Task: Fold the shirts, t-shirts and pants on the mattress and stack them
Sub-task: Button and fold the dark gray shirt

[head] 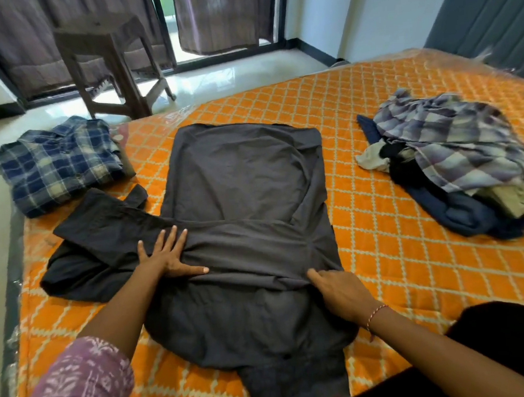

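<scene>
Head view: dark grey shirt (248, 199) spread flat mid-mattress (397, 251), 1 sleeve trailing toward the left edge. Left hand (168, 254) pressed flat on the cloth, fingers straight and splayed, grasping nothing. Right hand (341, 292) at the shirt's right side, fingers pinching a fold. Folded blue plaid shirt (56, 163) at the far left corner; unfolded clothes pile (450, 160) toward the right edge.
</scene>
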A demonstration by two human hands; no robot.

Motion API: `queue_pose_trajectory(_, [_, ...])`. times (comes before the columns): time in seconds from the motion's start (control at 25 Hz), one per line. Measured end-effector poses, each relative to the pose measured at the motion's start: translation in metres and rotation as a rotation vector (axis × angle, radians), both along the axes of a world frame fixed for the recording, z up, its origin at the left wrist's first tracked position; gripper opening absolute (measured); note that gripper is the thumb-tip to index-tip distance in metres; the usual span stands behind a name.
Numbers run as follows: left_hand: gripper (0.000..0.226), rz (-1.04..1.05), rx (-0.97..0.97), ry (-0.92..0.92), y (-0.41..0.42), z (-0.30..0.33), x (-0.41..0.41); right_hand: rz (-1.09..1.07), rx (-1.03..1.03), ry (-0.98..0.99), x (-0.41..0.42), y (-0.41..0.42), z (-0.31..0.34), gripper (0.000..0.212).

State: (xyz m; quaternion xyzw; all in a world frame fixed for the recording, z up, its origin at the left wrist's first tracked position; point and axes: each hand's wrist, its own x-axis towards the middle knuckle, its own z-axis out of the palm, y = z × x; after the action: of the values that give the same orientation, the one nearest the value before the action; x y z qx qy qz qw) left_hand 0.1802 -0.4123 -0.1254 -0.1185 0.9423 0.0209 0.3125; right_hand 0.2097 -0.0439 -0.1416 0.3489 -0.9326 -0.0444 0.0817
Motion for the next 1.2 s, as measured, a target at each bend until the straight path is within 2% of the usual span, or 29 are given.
queue_pose_trajectory(0.04, [0.125, 0.015, -0.021, -0.036, 0.008, 0.009, -0.005, 0.025, 0.049, -0.031, 0.001, 0.006, 0.000, 0.041])
queue_pose_trajectory(0.08, [0.125, 0.035, -0.020, -0.036, 0.021, 0.015, -0.011, 0.028, 0.081, -0.053, 0.002, 0.008, 0.000, 0.026])
queue_pose_trajectory(0.12, [0.120, 0.049, 0.027, 0.019, 0.043, 0.019, -0.015, 0.032, 0.093, -0.077, 0.004, 0.007, 0.005, 0.010])
queue_pose_trajectory(0.16, [0.111, 0.032, 0.099, 0.121, 0.070, 0.018, -0.014, 0.027, 0.092, -0.091, 0.006, 0.005, 0.007, 0.005])
queue_pose_trajectory(0.2, [0.104, -0.039, 0.136, 0.233, 0.096, 0.013, -0.009, 0.016, 0.094, -0.128, 0.008, 0.003, 0.008, 0.010])
queue_pose_trajectory(0.24, [0.106, -0.128, 0.147, 0.310, 0.117, 0.004, -0.001, -0.013, 0.104, -0.214, 0.009, 0.005, 0.009, 0.012])
queue_pose_trajectory(0.32, [0.124, -0.280, 0.116, 0.300, 0.132, -0.019, 0.015, -0.080, 0.192, -0.466, 0.010, 0.009, 0.014, 0.009])
queue_pose_trajectory(0.44, [0.126, -0.366, 0.126, 0.337, 0.109, -0.030, 0.022, -0.069, 0.251, -0.493, 0.007, 0.014, 0.019, 0.011])
queue_pose_trajectory(0.48, [0.123, -0.464, 0.125, 0.387, 0.104, -0.029, 0.027, -0.057, 0.267, -0.483, 0.008, 0.017, 0.019, 0.011])
queue_pose_trajectory(0.56, [0.099, -0.716, 0.048, 0.443, 0.101, -0.031, 0.041, -0.025, 0.184, -0.413, 0.010, 0.021, 0.016, 0.014])
queue_pose_trajectory(0.64, [0.061, -0.781, -0.007, 0.476, 0.095, -0.035, 0.053, 0.020, 0.128, -0.362, 0.012, 0.026, 0.014, 0.011])
queue_pose_trajectory(0.68, [0.052, -0.764, -0.046, 0.447, 0.091, -0.032, 0.056, 0.017, 0.072, -0.389, 0.011, 0.029, 0.014, 0.014])
queue_pose_trajectory(0.8, [0.048, -0.658, -0.170, 0.455, 0.085, -0.020, 0.059, -0.100, -0.117, -0.559, 0.004, 0.039, 0.027, 0.036])
queue_pose_trajectory(0.88, [0.047, -0.627, -0.291, 0.456, 0.079, -0.013, 0.065, -0.123, -0.183, -0.645, -0.005, 0.043, 0.039, 0.039])
queue_pose_trajectory(0.92, [0.047, -0.627, -0.336, 0.436, 0.078, -0.014, 0.068, -0.091, -0.116, -0.721, -0.007, 0.041, 0.046, 0.038])
queue_pose_trajectory(1.0, [0.046, -0.667, -0.463, 0.387, 0.081, -0.010, 0.080, -0.029, 0.177, -0.826, -0.006, 0.026, 0.052, 0.035])
queue_pose_trajectory(1.08, [0.046, -0.629, -0.572, 0.236, 0.093, 0.004, 0.093, -0.051, 0.420, -0.952, -0.007, 0.006, 0.058, 0.023])
queue_pose_trajectory(1.16, [0.045, -0.537, -0.568, 0.085, 0.102, 0.009, 0.098, -0.149, 0.501, -1.201, -0.013, -0.009, 0.069, 0.008])
queue_pose_trajectory(1.2, [0.044, -0.495, -0.548, 0.002, 0.106, 0.021, 0.096, -0.210, 0.464, -1.291, -0.019, -0.013, 0.073, 0.008])
